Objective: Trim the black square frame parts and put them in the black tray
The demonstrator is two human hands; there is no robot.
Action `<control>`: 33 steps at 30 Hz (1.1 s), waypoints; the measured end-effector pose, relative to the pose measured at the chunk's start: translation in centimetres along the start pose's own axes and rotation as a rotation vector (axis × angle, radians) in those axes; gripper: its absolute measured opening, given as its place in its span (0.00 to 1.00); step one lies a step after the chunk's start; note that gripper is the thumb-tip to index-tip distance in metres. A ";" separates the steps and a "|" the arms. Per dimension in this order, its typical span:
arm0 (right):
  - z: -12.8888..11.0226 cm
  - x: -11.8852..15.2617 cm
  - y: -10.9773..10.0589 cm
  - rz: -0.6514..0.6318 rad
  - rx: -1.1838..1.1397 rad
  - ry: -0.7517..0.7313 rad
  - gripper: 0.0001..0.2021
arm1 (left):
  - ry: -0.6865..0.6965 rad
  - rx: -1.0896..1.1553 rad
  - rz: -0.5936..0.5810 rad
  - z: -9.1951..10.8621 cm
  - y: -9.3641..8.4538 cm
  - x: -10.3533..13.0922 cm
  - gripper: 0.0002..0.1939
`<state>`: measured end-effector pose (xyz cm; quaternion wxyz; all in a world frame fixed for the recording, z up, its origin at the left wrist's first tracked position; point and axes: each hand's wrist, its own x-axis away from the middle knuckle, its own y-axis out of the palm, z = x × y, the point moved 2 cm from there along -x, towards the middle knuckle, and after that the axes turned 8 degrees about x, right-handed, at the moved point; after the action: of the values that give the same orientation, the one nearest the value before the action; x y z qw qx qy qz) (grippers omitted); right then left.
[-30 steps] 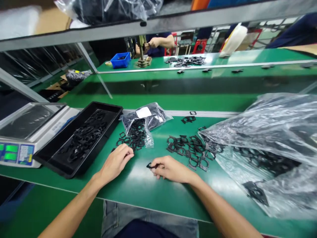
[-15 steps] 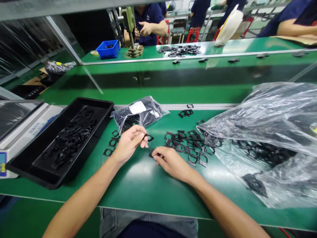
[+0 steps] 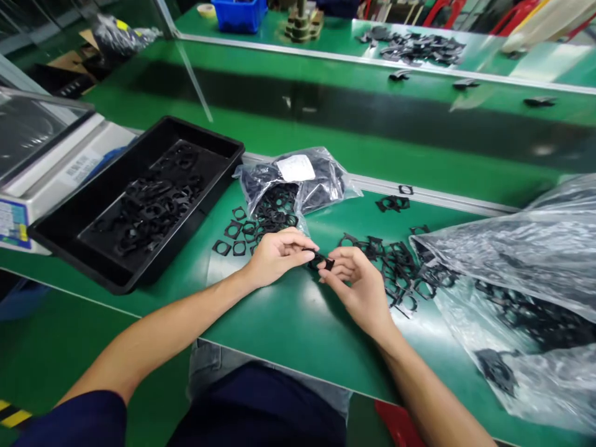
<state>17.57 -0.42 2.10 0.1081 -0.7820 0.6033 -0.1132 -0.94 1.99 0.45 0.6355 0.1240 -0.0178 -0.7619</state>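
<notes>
My left hand [image 3: 282,256] pinches a black ring-shaped part [image 3: 313,258] between thumb and fingers, over the green table. Close beside it on the right, my right hand [image 3: 357,282] grips a small black part [image 3: 328,264], and the two pieces meet or nearly meet between my fingertips. Loose black ring parts [image 3: 233,230] lie left of my hands, spilling from a clear bag [image 3: 321,180] with a white label. Another pile of black parts [image 3: 398,267] lies to the right of my right hand.
A black tray [image 3: 162,267] of black parts stands at the left, on or beside a white device [image 3: 69,167]. A large clear bag [image 3: 521,248] with black parts covers the right side. Metal rails [image 3: 372,185] cross behind; a blue bin [image 3: 238,15] stands on the far table.
The view has tilted down and shifted left. My right hand has risen from the table toward my left hand, bringing a small black part against or near the ring part.
</notes>
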 end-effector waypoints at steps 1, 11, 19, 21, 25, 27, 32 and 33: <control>0.0 -0.1 0.0 0.003 -0.022 0.014 0.14 | 0.023 -0.050 0.003 0.0 0.1 0.2 0.10; -0.4 -0.5 -0.7 0.035 -0.194 0.116 0.18 | 0.327 -0.358 -0.028 1.3 0.7 1.0 0.08; -0.2 -0.4 -0.6 0.055 -0.236 0.125 0.16 | 0.230 -0.288 0.020 1.0 0.7 0.9 0.08; -0.2 -0.3 -0.6 0.056 -0.220 0.122 0.17 | 0.179 -0.254 0.039 0.7 0.7 0.9 0.08; -0.1 -0.3 -0.7 0.078 -0.179 0.119 0.16 | 0.124 -0.221 0.043 0.5 0.7 0.9 0.09; -0.2 -0.3 -0.7 0.082 -0.158 0.115 0.16 | 0.110 -0.237 0.024 0.5 0.7 0.9 0.10; -0.3 -0.2 -0.7 0.077 -0.136 0.101 0.14 | 0.130 -0.337 -0.017 1.0 0.8 0.9 0.11; -0.4 -0.2 -0.7 0.077 -0.131 0.100 0.15 | 0.137 -0.361 -0.023 1.1 0.8 0.9 0.11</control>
<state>18.07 -0.04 2.65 0.0307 -0.7571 0.6436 -0.1080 -0.53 0.82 1.47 0.6384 0.0597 0.1637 -0.7497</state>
